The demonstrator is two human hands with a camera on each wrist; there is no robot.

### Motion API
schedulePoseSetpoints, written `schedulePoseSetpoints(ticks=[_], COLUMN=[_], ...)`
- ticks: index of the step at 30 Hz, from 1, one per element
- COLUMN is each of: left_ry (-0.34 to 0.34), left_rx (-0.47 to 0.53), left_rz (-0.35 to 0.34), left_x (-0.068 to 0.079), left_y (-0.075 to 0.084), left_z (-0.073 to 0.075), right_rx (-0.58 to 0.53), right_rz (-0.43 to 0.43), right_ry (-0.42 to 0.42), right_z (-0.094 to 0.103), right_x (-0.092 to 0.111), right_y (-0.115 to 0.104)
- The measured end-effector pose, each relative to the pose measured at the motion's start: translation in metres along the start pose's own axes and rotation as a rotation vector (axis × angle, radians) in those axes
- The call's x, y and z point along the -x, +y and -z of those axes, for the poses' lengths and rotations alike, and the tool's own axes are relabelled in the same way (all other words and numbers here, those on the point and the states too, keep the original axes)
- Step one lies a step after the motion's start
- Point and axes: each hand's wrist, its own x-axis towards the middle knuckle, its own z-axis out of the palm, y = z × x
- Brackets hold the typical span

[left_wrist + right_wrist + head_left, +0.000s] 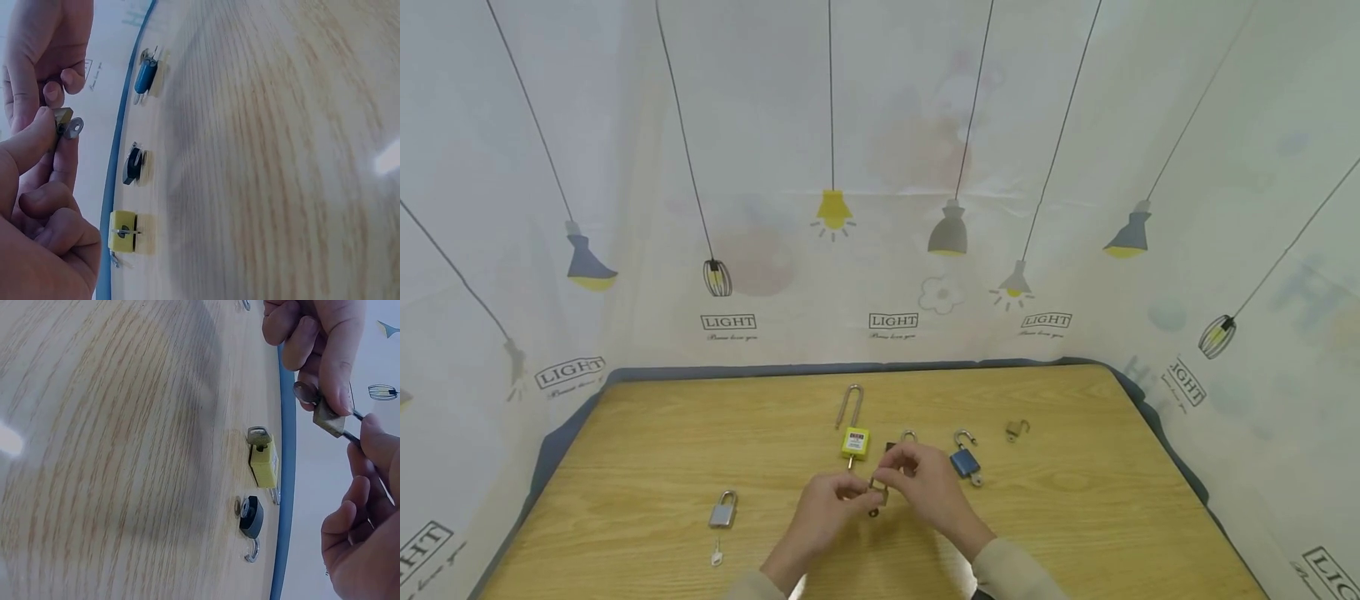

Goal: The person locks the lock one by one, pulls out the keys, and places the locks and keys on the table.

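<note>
Over the middle of the table, my left hand [829,510] pinches the body of a small brass padlock [329,420] between thumb and fingers. A key [74,128] with a round head sticks out of the padlock's bottom. My right hand [931,485] pinches the shackle at the other end, its fingertips covering part of it. Just beyond the hands lies a yellow padlock [855,444] with a long, raised shackle and a key in it. A black padlock [252,517] lies near it, mostly hidden behind my right hand in the head view.
Right of the hands lie a blue padlock [965,463] with its shackle open and a key in it, and a small brass-coloured padlock [1015,431]. On the left are a silver padlock [722,515] and a loose key [717,554]. A lamp-patterned curtain [880,275] surrounds the wooden table [647,450].
</note>
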Motion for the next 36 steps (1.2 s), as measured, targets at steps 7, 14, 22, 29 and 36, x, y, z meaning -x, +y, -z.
schedulePoseSetpoints(ticks=[7, 14, 22, 29, 36], left_ry=[0.057, 0.066, 0.070, 0.087, 0.110], left_rx=[0.002, 0.091, 0.101, 0.082, 0.056], left_rz=[-0.005, 0.057, 0.052, 0.042, 0.001], left_x=[0.003, 0.006, 0.006, 0.005, 0.007], left_y=[0.001, 0.004, 0.004, 0.007, 0.004], left_z=[-0.004, -0.007, -0.008, -0.010, -0.012], right_rx=[0.027, 0.032, 0.121, 0.140, 0.192], right_rz=[0.028, 0.081, 0.086, 0.072, 0.118], right_ry=[0.018, -0.004, 0.008, 0.003, 0.018], right_z=[-0.002, 0.000, 0.000, 0.000, -0.002], right_x=[-0.002, -0.003, -0.005, -0.006, -0.004], right_y=[-0.003, -0.006, -0.009, -0.008, -0.008])
